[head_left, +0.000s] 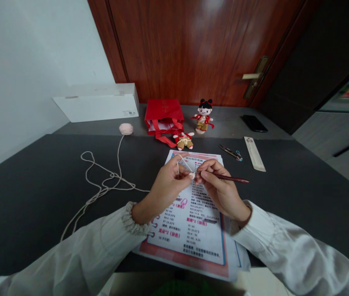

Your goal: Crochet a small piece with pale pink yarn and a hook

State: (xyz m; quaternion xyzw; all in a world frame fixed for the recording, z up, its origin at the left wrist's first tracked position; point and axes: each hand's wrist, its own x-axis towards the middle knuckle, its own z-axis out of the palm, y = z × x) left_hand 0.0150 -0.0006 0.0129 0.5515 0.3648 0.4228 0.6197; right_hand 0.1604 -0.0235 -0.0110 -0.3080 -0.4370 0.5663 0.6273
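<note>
My left hand (168,181) pinches a tiny pale crochet piece (192,175), and a strand of cream yarn (184,161) loops over its raised index finger. In my right hand (220,187) is a crochet hook with a dark red-brown handle (234,178), its tip meeting the crochet piece. Both hands hover over a printed pattern sheet (193,234) with pink headings and Chinese text. Loose yarn (106,187) lies in loops to the left and runs back to a small pale ball of yarn (126,129). The hook's very tip is too small to make out.
At the back stand a white box (100,105), a red gift bag (164,113) and a crocheted doll (204,117). A headless doll body (183,141) lies before the bag. To the right are small scissors (230,152), a long pale packet (254,154) and a black phone (254,123).
</note>
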